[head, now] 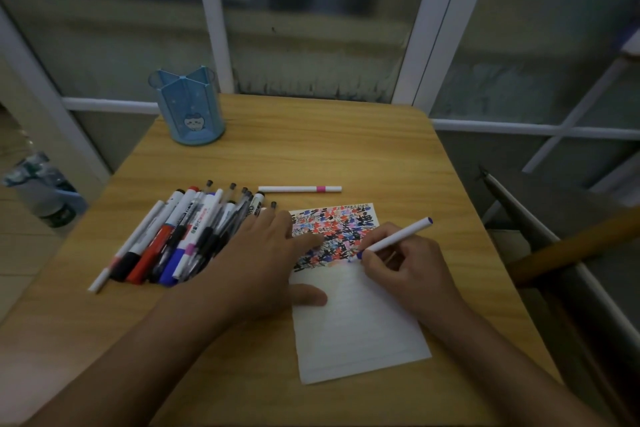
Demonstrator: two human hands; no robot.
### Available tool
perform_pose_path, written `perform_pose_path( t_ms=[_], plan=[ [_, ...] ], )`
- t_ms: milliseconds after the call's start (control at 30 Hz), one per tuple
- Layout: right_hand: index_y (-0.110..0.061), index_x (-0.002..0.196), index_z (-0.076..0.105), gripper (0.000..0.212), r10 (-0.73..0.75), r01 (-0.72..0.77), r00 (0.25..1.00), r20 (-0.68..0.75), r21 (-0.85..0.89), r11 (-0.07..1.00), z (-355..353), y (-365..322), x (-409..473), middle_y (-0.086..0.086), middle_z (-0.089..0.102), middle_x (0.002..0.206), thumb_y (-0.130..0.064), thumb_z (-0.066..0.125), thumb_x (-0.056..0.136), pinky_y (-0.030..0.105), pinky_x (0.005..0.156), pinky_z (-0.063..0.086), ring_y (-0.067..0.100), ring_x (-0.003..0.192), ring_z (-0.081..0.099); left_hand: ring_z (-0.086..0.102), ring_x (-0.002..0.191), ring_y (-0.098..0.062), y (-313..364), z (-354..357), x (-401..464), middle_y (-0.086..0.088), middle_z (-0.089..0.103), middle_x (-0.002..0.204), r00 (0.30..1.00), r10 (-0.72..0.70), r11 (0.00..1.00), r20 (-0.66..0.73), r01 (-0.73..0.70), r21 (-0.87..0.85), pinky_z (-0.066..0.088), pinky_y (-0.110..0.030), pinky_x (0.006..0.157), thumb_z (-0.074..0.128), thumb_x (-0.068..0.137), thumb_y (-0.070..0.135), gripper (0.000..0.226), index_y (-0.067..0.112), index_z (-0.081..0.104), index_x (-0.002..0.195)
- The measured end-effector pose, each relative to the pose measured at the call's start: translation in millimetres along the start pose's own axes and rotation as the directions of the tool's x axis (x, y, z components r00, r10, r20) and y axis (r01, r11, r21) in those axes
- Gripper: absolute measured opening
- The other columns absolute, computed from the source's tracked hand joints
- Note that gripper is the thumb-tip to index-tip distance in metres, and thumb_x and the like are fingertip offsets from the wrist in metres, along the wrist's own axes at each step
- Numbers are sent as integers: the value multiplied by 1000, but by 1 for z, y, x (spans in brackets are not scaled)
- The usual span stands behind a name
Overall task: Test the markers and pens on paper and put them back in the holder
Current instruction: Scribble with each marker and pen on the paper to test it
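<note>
A sheet of lined paper (356, 329) lies on the wooden table (311, 149), its upper half covered in red, blue, black and pink scribbles. My right hand (408, 267) grips a white marker with a purple tip (398, 236), the tip touching the paper at the lower edge of the scribbles. My left hand (266, 260) rests flat on the paper's left edge, fingers spread. A pile of several markers and pens (183, 232) lies to the left of it. One white marker with a pink band (299, 188) lies alone above the paper. The blue holder (188, 107) stands at the back left.
The table is small, with edges close on the left and right. A window with white frames stands behind it. A wooden rail (571, 246) and a metal rod (512, 198) are to the right, and a water bottle (45, 187) stands on the floor at left.
</note>
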State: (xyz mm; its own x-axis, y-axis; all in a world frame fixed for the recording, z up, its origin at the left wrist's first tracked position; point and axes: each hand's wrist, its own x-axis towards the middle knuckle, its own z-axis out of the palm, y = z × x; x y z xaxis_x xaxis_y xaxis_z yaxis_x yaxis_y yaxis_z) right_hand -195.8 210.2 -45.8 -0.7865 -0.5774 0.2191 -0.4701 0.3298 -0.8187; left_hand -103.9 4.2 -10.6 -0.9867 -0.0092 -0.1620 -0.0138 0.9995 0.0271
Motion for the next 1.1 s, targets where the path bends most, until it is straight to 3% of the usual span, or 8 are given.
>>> perform_pose_path(
  t_ms=[100,300,567,733,1100],
  plan=[
    [-25,82,68,20,12,-12,1000,-4,-25,1000,1,1,1,-5,64,68,-6,70,84,29,51,48,9,60,59,24,98,-11,1,-1,0,6,26,107,1000,1,1000,2,-1,-4,27,-29,81,41,75,85,89,46,15,150],
    [-22,85,71,16,10,-9,1000,-8,24,1000,0,-1,0,-4,64,67,-5,70,87,17,51,41,6,59,57,23,98,-11,0,0,0,6,29,109,1000,0,1000,-4,0,-7,28,-29,82,41,75,85,88,46,16,150],
    [-22,85,69,17,18,-18,1000,-17,22,1000,0,-1,1,-12,62,64,-5,69,88,13,50,38,3,57,55,23,99,-10,0,0,0,6,31,113,1000,0,1000,2,0,-7,28,-29,83,41,75,85,88,46,16,150],
    [-23,83,65,19,22,-23,999,-27,-17,1000,0,0,2,0,63,66,-4,68,86,23,50,43,9,57,55,21,99,-9,-1,0,0,7,28,110,1000,0,1000,8,0,-23,27,-29,84,41,75,85,89,46,14,150],
    [-20,85,67,16,50,-48,998,-37,40,998,-1,-2,1,-3,61,65,-4,67,88,14,49,38,2,55,52,27,107,-10,-1,2,0,5,35,126,1000,9,1000,3,-9,-25,31,-29,89,42,75,84,89,46,14,150]
  ],
)
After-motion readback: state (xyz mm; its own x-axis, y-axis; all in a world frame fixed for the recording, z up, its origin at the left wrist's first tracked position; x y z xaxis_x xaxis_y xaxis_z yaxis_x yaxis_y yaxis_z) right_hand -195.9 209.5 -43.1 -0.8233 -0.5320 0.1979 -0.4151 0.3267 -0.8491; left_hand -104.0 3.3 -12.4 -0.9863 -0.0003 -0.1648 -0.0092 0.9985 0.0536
